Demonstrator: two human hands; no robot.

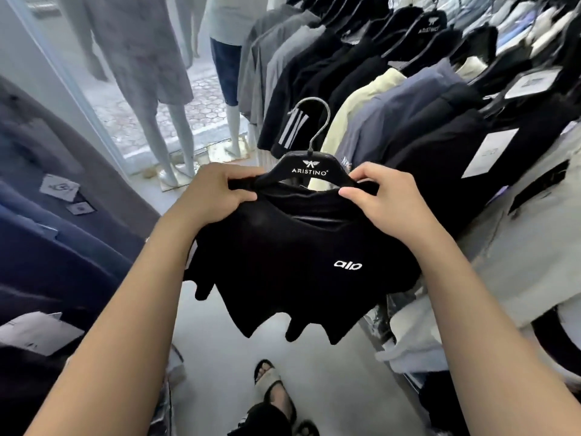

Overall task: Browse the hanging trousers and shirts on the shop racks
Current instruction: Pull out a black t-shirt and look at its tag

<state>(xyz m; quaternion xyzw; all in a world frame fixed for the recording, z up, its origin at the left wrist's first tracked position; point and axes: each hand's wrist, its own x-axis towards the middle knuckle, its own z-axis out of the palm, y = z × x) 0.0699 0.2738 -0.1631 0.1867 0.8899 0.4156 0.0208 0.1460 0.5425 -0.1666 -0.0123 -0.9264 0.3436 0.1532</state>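
Hands up front: my left hand [217, 193] and right hand [380, 196] each pinch a shoulder of the black shirt [283, 265], which hangs on its black hanger [309, 171] just left of the rack of shirts [408, 105].

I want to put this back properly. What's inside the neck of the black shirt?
The black hanger sits inside the black shirt; its hook and printed middle show. Its arms are covered by cloth, left hand and right hand.
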